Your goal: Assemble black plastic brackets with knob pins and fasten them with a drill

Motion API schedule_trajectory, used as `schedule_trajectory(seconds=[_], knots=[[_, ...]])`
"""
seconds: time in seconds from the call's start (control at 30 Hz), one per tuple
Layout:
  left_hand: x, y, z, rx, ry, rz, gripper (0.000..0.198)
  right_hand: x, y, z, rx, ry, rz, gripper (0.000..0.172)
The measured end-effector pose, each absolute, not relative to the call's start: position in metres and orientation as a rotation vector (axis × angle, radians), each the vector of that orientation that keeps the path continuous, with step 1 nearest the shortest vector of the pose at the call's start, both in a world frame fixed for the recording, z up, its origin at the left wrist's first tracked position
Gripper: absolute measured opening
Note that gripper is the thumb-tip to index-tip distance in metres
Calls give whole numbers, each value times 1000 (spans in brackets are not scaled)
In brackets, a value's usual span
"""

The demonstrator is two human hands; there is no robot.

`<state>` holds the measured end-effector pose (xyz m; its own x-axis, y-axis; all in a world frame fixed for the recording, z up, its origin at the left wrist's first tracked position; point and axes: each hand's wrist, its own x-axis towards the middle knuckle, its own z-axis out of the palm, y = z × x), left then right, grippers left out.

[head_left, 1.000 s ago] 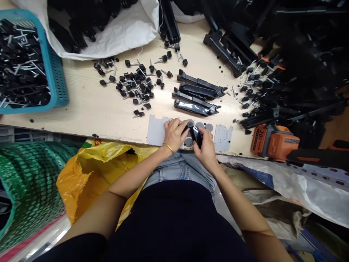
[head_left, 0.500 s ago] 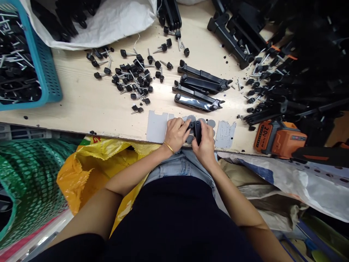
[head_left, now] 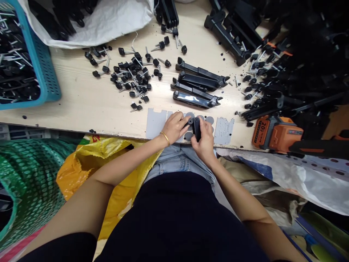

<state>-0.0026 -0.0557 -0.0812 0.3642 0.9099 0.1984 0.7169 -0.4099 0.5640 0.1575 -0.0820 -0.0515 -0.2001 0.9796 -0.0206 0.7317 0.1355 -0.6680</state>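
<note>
The right hand, curled around a black bar, has straightened it. Its tip lies beside the round-ended piece pinched by the left hand.

Desk — pale wood grain, smooth. Held bar: black, plastic-looking, satin. Knob screws: black plastic heads, bright metal shanks. Front folded arm: glossy. Basket: teal plastic. Yellow bag — shiny, crinkled film. Bracelet: polished gold-tone metal. Jeans: denim.

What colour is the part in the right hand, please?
The part is black, best seen in the head view.
</note>
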Motion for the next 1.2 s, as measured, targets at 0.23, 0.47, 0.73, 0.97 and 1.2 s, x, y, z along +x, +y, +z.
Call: schedule_trajectory(seconds=[0.23, 0.47, 0.73, 0.97, 1.2], knots=[[1, -56, -75, 2164, 1511, 566, 29, 159, -81, -52, -1634, -1973, 804, 74], [6, -58, -73, 2121, 1617, 495, 28, 160, -81, -52, -1653, -1953, 840, 72], [1, -55, -73, 2170, 1464, 458, 28, 168, -78, -49, -1602, -1955, 905, 72], [22, -75, -73, 2039, 1754, 559, 33, 163, -80, -51, -1659, -1912, 870, 73], [-2, -54, -69, 2266, 1476, 383, 32, 168, -78, -45, -1628, -1886, 981, 73]])
